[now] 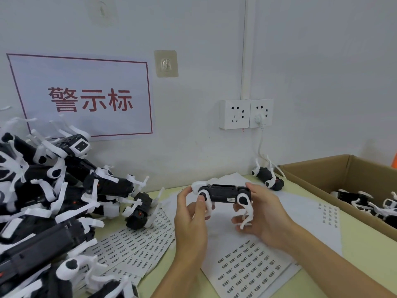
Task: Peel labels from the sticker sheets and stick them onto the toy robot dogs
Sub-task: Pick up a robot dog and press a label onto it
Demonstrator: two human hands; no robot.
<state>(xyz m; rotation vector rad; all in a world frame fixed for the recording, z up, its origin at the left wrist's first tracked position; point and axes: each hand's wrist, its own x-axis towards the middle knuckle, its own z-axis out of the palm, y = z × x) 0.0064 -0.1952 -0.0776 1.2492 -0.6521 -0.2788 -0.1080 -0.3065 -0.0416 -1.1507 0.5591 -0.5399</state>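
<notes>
At frame centre, both hands are holding one toy robot dog (223, 195) level above the worktop (365, 250): the left hand (190, 222) is gripping its head end, the right hand (263, 214) is cupping its rear legs, likely turning the flank with its small label (231, 199) upward for checking. Sticker sheets (249, 269) are lying directly beneath, within reach.

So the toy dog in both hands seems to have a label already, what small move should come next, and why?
Probably the right hand should carry the held toy dog to the cardboard box at the right. A small label already sits on its black side, and other dogs lie in that box.
</notes>
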